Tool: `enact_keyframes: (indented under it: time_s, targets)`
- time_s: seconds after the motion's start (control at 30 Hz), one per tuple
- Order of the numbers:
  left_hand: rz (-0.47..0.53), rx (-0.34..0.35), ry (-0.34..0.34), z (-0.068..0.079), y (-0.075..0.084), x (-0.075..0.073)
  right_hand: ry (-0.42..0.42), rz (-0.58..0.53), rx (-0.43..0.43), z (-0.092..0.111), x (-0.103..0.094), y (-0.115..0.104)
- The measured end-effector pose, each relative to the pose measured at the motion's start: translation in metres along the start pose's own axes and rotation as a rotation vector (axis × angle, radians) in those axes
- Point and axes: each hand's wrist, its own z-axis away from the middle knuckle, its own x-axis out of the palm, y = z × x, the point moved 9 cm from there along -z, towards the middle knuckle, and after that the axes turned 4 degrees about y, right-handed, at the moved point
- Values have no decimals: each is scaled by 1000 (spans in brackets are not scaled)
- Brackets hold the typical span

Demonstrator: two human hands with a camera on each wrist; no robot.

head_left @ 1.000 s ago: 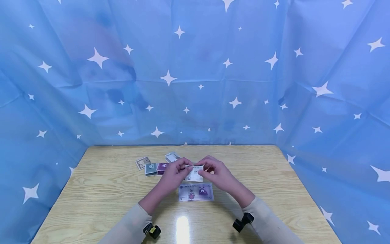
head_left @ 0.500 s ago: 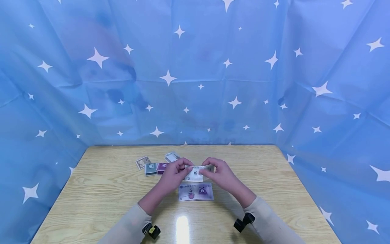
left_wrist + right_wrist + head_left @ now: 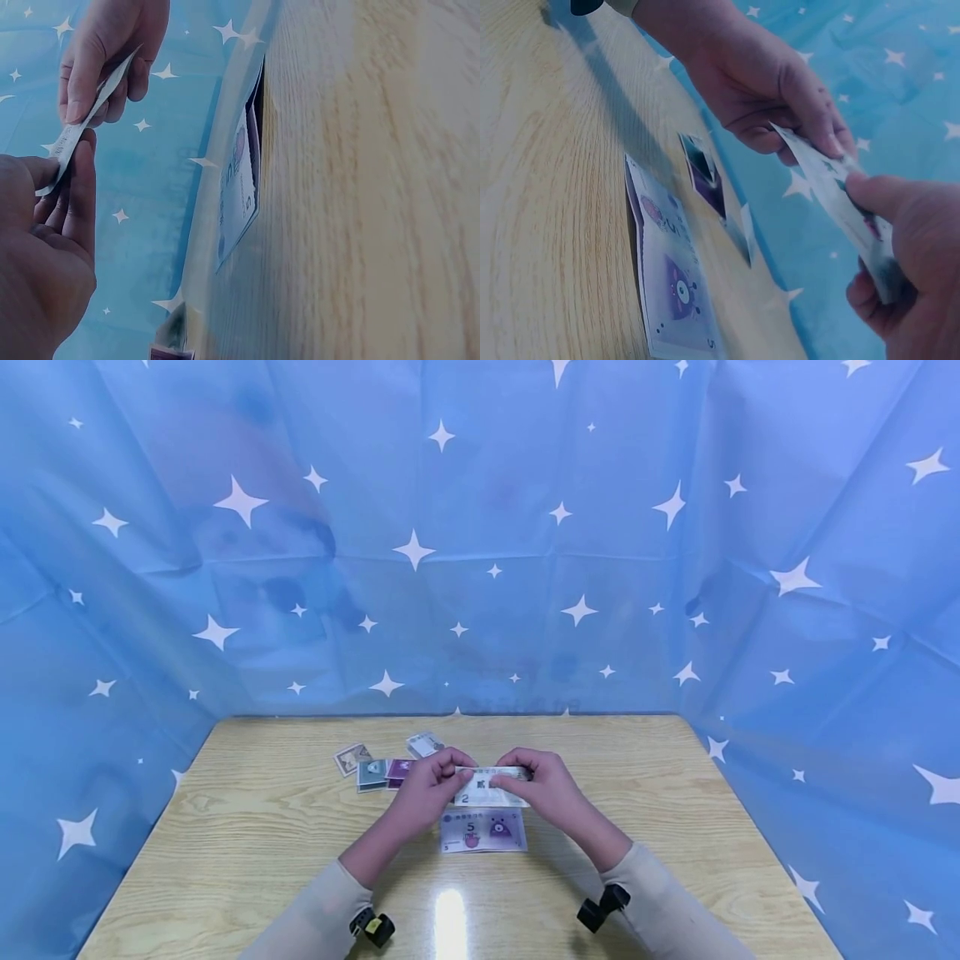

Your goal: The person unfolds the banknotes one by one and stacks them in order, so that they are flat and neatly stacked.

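Both hands hold up a pale play banknote marked 2 [image 3: 471, 797] above the table. The left hand [image 3: 429, 787] pinches its left end between thumb and fingers. At the other end, the right hand [image 3: 551, 789] grips it with the thumb on the printed face. The wrist views show the note [image 3: 832, 187] stretched between the two hands, slightly bent. On the table just below it, nearer the person, lies a purple play banknote marked 5 [image 3: 480, 839]. In the right wrist view that purple note [image 3: 676, 300] appears folded or layered, with a raised edge.
Left of the hands lie more notes: a teal stack [image 3: 371, 777], a dark purple stack [image 3: 398, 768] partly behind the left hand, a brownish note [image 3: 351, 760] and a pale note [image 3: 424, 743]. A blue starred curtain [image 3: 480, 568] hangs behind the wooden table [image 3: 247, 843].
The right hand has shifted slightly right, and the right part of the 2 note has spread out, so more of it shows. The left hand and the purple note stay in place.
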Motion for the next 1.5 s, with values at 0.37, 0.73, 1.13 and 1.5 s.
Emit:
enact_keyframes:
  time_s: [0.37,0.73,1.13,1.5]
  targets:
    - [-56,-19,-32,7,-8,-4,-40,-1,22,11,-6,10]
    - [-190,-28,-86,18,-17,-12,-65,32,35,24,-4,25]
    - [-297,-21,-168,24,-24,-13,-88,108,46,30,7,33]
    - [-328,-81,-261,25,-40,-6,-122,185,22,35,18,39]
